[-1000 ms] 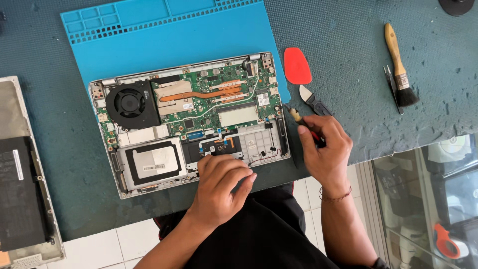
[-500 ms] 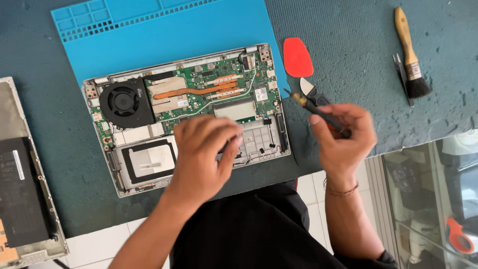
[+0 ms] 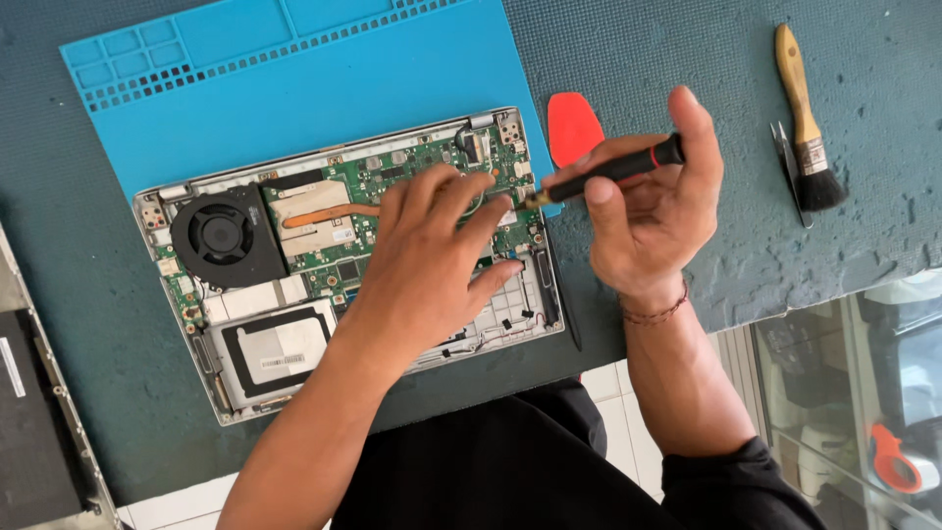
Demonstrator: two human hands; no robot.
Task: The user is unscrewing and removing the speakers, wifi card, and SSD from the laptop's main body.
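The left hand [image 3: 432, 255] lies spread on the open laptop [image 3: 343, 285]; just beside it, the right hand [image 3: 648, 211] pinches a screwdriver [image 3: 613, 172] over the laptop's right edge.

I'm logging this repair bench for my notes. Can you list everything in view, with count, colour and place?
Opened laptop: one, silver shell, green board, black fan, on the blue mat.
Work mat: one, blue, top left of the table.
Table: one, dark teal, rough surface.
Pry pick: one, red, right of the laptop.
Brush: one, wooden handle, black bristles, far right.
Tweezers: one, dark metal, beside the brush.
Removed cover: one, grey and black, left edge.
Screwdriver: one, black and red, in the right hand.
Left hand: resting on the laptop's board.
Right hand: fingers around the screwdriver.
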